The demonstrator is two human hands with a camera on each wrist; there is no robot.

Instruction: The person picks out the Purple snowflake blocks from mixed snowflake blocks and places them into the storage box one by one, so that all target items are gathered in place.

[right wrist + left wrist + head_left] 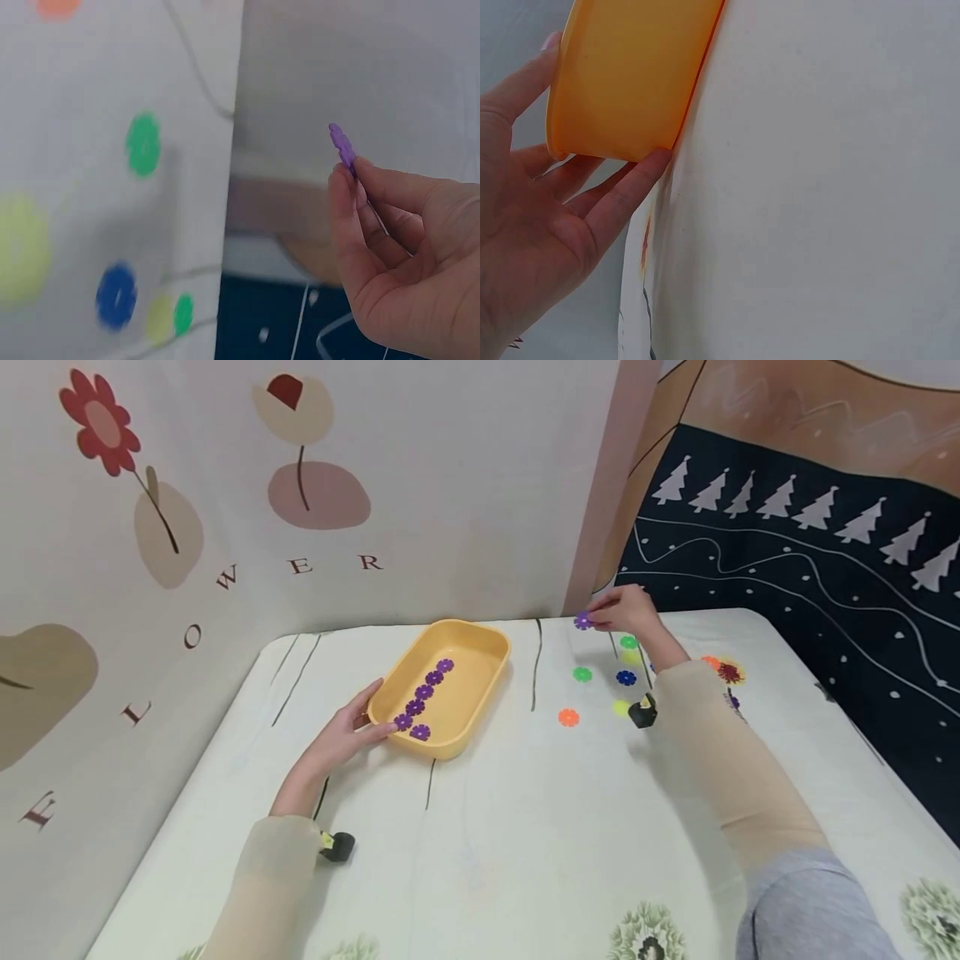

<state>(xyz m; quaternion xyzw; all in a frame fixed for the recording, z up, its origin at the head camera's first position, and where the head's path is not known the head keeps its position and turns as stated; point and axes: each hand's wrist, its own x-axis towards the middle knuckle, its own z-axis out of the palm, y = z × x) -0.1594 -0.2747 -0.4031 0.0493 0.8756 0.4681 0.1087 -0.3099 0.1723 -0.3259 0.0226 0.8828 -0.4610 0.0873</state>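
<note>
High over the far edge of the table, my right hand (628, 612) pinches a purple flower-shaped plastic disc (343, 146) between thumb and fingertips. My left hand (347, 731) holds the near left corner of a yellow rectangular tray (480, 693). Its thumb lies at the near rim, and its fingers spread along the tray's outer wall (630, 82). Inside the tray, several purple discs (424, 692) form a slanting row, with one more purple disc (421, 732) beside its near end.
Loose discs lie on the table to the right, among them an orange one (568, 717), a green one (582, 674) and a blue one (626, 677). A patterned cloth (465, 568) rises behind the table. Dark cloth with white trees (780, 497) hangs at the right.
</note>
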